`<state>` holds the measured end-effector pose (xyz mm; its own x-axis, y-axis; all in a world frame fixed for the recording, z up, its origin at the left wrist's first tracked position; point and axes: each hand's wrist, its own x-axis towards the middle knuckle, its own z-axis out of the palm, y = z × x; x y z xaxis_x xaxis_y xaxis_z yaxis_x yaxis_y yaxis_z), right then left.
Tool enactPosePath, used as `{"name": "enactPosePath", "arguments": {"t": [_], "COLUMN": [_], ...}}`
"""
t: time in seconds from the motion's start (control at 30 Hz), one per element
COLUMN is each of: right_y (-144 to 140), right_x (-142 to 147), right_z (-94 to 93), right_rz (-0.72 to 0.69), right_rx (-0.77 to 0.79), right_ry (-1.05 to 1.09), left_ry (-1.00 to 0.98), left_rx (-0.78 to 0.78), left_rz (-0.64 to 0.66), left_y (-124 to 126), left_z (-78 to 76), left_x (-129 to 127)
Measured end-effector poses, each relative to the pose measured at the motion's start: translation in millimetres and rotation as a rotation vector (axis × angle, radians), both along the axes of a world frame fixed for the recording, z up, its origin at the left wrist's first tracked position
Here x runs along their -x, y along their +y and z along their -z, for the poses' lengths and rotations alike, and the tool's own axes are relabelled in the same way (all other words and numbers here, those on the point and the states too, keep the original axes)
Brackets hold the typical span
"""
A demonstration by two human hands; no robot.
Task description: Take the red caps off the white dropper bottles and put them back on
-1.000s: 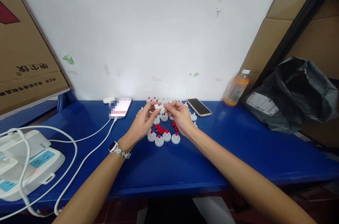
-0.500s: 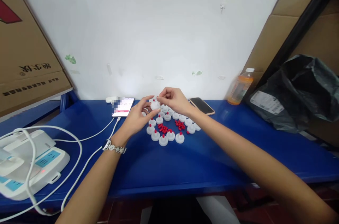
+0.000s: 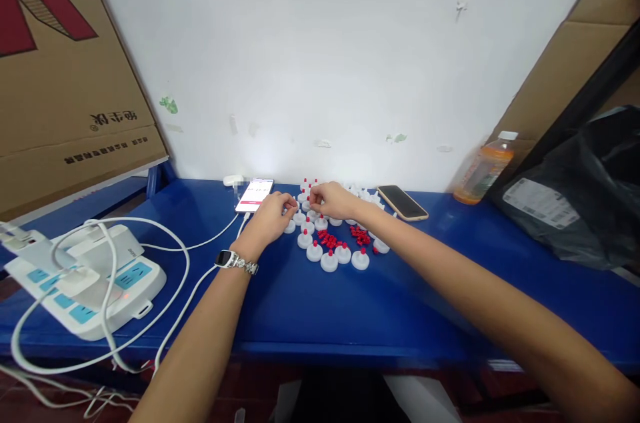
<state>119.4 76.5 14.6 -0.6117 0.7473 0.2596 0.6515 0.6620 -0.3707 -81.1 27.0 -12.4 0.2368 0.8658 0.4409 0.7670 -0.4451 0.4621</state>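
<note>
Small white round caps (image 3: 330, 256) with red tips, plus loose red pieces (image 3: 359, 234), cluster mid-frame on blue surface (image 3: 400, 289). Left hand (image 3: 267, 219) and right hand (image 3: 333, 199) curl over the cluster's back rows; grip hidden, cannot tell. Carton (image 3: 60, 76) print upper left unreadable.
</note>
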Motion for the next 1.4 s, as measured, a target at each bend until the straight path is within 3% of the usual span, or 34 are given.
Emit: {"name": "enactPosePath", "arguments": {"t": [0.23,0.4,0.5,0.63,0.73,0.8,1.03,1.27,1.4], "right_y": [-9,-8,-13,-35,-54,-62,-64,-60,-61], "right_x": [15,23,13,-10,-28,-40,-58,-49,-53], "right_z": [-5.7,-3.6,-4.6,-4.0,0.6,4.8,15.1,17.4,17.2], "right_rz": [0.017,-0.031,0.029,0.081,0.108,0.124,0.047,0.007,0.014], "right_rx": [-0.097,-0.035,-0.004,0.087,0.147,0.125,0.027,0.023,0.012], "right_ry": [-0.048,-0.078,0.121,0.491,0.595,0.554,0.05,-0.047,0.073], "left_ry": [-0.027,-0.019,-0.038,-0.147,-0.187,-0.186,-0.188,-0.145,-0.125], "left_rx": [-0.026,-0.032,-0.056,-0.042,0.016,0.041,0.026,0.091,0.099], "left_rz": [-0.045,-0.057,-0.021,0.126,0.222,0.237,0.226,0.171,0.161], "left_y": [3,2,-3,-17,-25,-27,-25,-28,-28], "left_z": [1.9,0.2,-3.9,-12.4,-16.8,-17.7,-15.2,-16.7,-16.8], "left_x": [1,1,-5,-21,-32,-36,-41,-44,-43]}}
